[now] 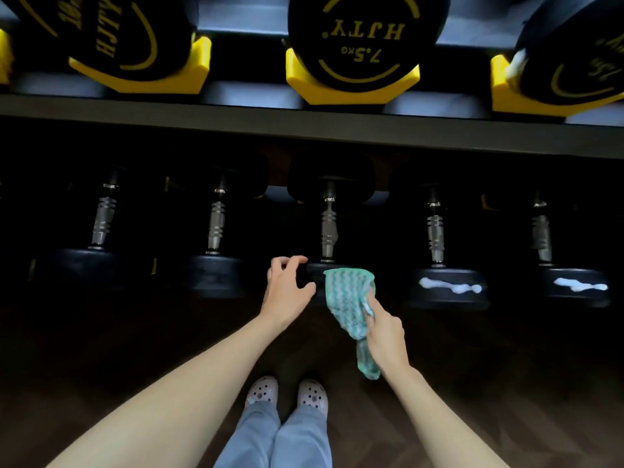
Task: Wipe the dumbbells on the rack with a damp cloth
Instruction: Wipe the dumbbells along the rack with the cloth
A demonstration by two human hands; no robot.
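Dark wooden floor (135,332) lies under a two-level rack (202,111). At the centre of the frame, the left hand (287,292) grips the near head of the middle dumbbell (328,228), with the fingers curled over its top. The right hand (385,332) pinches a green-white cloth (347,298) laid on the same head.

For a good wipe, I think the left hand should stop the weight from rolling while the cloth goes around the whole head, then along the handle. Two heads at the right carry white streaks (449,287) and probably need the same.

The lower row is very dark, so head edges are hard to see. The upper dumbbells (358,32) are cut off at the top. Whether the cloth is wet I cannot tell.
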